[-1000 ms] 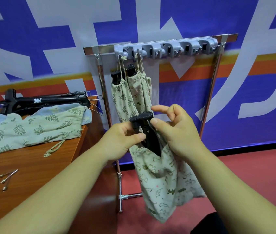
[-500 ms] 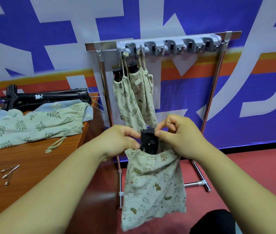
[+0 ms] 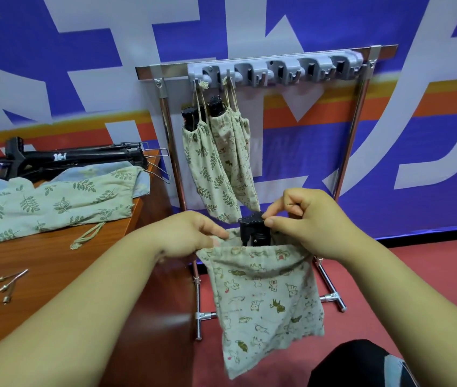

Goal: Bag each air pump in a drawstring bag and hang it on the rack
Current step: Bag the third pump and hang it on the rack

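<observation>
Head view: air pump (image 3: 253,230) upright in animal-print drawstring bag (image 3: 266,297), black head poking above mouth; left hand (image 3: 191,236) pinching bag rim, right hand (image 3: 308,222) clamped on pump head. Free hooks on rack (image 3: 277,69) above, likely nearer right hand.

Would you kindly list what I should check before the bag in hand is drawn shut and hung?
1. The black air pump sits inside the beige animal-print drawstring bag: ok, only its head shows.
2. The left hand pinches the bag's rim: ok.
3. The right hand pinches at the pump's head: ok.
4. The cord is in grasp: cannot tell.
5. The bag mouth is closed: not ok, it gapes.
6. Free hooks on the grey plastic hook rail: ok.
</observation>
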`<state>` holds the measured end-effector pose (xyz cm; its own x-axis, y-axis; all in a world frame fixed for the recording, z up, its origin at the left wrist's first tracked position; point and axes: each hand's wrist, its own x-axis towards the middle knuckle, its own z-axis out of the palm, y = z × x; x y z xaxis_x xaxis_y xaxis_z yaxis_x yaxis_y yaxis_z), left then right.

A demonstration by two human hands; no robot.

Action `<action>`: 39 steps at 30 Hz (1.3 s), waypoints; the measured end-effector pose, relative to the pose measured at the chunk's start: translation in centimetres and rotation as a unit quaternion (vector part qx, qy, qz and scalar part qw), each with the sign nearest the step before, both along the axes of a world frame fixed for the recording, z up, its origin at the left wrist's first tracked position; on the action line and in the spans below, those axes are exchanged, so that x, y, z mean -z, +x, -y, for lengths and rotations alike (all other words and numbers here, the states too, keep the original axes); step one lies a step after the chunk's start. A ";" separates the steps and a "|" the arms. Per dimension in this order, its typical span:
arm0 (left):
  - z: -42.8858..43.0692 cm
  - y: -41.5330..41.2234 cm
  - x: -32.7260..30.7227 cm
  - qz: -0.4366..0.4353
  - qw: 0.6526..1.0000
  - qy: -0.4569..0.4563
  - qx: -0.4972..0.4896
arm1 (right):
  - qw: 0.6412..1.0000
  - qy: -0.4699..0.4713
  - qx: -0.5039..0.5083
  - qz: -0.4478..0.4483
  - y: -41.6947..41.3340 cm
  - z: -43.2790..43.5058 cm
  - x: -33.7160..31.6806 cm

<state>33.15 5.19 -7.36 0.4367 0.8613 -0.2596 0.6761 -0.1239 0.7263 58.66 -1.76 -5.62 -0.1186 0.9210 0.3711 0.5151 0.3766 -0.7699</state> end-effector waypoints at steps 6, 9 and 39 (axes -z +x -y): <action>0.3 1.4 0.6 0.140 0.988 -0.019 -0.060 | 1.000 -0.013 -0.015 -0.002 -0.1 0.0 0.4; 0.7 1.8 0.5 0.161 0.984 -0.015 -0.078 | 0.999 -0.027 -0.023 -0.006 -0.1 0.2 0.6; 3.7 3.8 -2.5 0.382 0.922 -0.012 -0.061 | 0.985 0.043 0.025 -0.167 -3.2 -0.4 -0.1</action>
<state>36.97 1.52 -4.91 0.4004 0.9141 0.0643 -0.0266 -0.0585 0.9979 55.48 -1.33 -5.52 0.0672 0.8861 0.4586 0.2587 0.4284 -0.8657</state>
